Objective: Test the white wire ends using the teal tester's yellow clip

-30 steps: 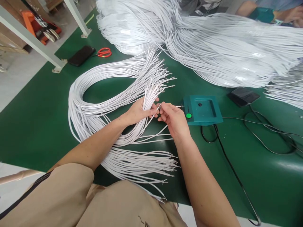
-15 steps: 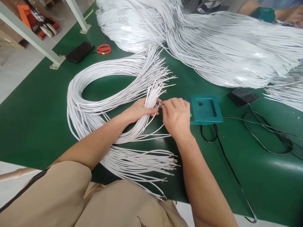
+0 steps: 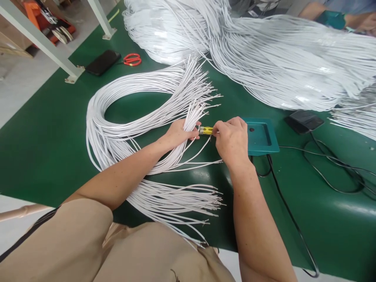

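From here, the left hand (image 3: 176, 134) grasps a bunch of white wires (image 3: 193, 116) over the desk (image 3: 293, 219); the right hand (image 3: 232, 140) curls at a yellow tool (image 3: 206, 130), whether gripping I can't tell.

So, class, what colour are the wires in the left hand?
The wires in the left hand are white, best seen in the head view.
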`<state>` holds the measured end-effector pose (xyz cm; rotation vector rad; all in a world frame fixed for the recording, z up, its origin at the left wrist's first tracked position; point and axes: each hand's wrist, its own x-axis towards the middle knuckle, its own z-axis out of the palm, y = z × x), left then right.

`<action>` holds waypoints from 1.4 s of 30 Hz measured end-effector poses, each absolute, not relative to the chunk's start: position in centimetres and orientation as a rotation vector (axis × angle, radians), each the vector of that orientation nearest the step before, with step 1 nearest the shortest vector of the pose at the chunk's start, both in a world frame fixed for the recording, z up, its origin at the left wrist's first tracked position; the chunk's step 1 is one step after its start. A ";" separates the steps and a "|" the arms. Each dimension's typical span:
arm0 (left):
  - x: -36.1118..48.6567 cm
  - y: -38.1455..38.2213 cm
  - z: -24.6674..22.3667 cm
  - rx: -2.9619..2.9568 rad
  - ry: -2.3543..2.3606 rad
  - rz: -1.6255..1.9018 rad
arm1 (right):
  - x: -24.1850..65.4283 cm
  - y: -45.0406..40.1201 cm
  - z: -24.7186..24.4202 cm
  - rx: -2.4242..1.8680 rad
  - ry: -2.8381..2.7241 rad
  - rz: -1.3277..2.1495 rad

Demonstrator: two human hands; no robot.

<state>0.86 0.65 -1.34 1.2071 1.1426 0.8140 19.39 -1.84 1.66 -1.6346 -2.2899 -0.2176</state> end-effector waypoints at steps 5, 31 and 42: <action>1.1 0.7 -1.4 1.285 1.201 0.800 | 19.3 -1.7 1.7 -1.652 -2.237 -0.169; -0.1 0.1 -0.2 1.159 1.061 0.944 | 16.3 -4.6 3.1 -1.063 -2.319 0.302; -0.7 0.6 0.1 1.092 1.015 0.798 | 15.5 -4.7 2.1 -1.580 -2.271 1.031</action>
